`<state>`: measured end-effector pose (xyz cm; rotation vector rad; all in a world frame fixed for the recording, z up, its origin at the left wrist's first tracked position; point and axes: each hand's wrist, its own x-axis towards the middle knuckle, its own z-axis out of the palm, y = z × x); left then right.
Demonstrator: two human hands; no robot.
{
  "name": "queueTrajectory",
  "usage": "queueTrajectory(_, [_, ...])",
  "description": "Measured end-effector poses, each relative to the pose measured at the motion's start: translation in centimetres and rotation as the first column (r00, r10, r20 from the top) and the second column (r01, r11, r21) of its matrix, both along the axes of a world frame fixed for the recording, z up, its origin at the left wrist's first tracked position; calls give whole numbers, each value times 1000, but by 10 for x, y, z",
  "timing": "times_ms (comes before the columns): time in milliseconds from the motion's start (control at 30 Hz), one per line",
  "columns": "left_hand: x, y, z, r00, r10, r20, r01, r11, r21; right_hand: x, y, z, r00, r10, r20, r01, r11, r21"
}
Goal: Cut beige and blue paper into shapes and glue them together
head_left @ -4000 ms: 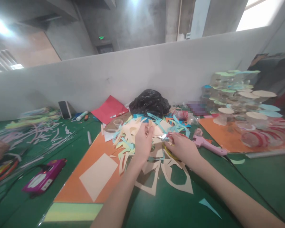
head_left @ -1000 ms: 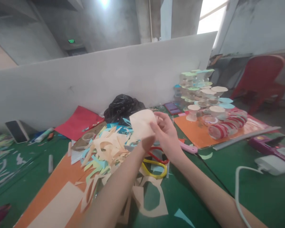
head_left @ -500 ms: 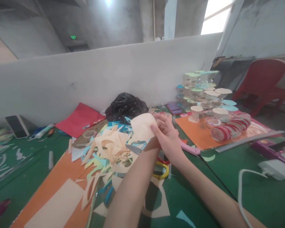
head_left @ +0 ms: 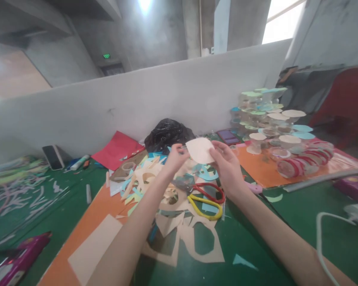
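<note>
"What are your hands doing?"

"My right hand [head_left: 228, 169] grips a cream paper disc [head_left: 199, 150] by its edge. My left hand [head_left: 174, 159] is pinched shut just beside the disc, on a small glinting thing [head_left: 183, 147] too tiny to make out."

"And below them?"

"Scissors [head_left: 205, 198] with red and yellow handles lie among cut paper scraps [head_left: 143, 178], their blades mostly hidden."

Low white partition wall [head_left: 137, 103] runs behind the bench [head_left: 298, 214], green top. Past it, grey concrete pillar [head_left: 193, 24] and ceiling beam [head_left: 56, 24]. Green exit sign [head_left: 106, 56] above dark doorway [head_left: 112, 70], left of centre. Ceiling lamp [head_left: 144, 4] lit. Window [head_left: 282, 24] top right, blown out. Red plastic chair [head_left: 346, 99] far right, blurred, cut off by frame edge.
</note>
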<state>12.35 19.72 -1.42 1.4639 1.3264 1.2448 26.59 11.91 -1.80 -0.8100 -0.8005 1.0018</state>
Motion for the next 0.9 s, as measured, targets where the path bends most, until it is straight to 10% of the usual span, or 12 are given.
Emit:
queueTrajectory(167, [-69, -45, 0, 988, 143, -51, -143, 990, 19, -5, 5, -28, 828, 100, 552, -18, 988, -153])
queueTrajectory(333, [-89, -62, -22, 985, 171, 39, -174, 979, 111, -12, 3, -44, 358, 51, 932, 35, 997, -68])
queueTrajectory(567, [-80, -73, -35, 956, 252, -148, -191, 922, 338, 19, -15, -19, -396, -48, 917, 285, 943, 173])
queueTrajectory(700, [-79, -77, -44, 945, 277, -172, -204, 913, 354, 62, -18, -17, -309, 374, 875, 429, 876, -223])
queueTrajectory(900, [-79, -72, -54, 941, 291, -174, -216, 909, 356, 98, -10, -36, -268, 503, 822, 424, 827, -369])
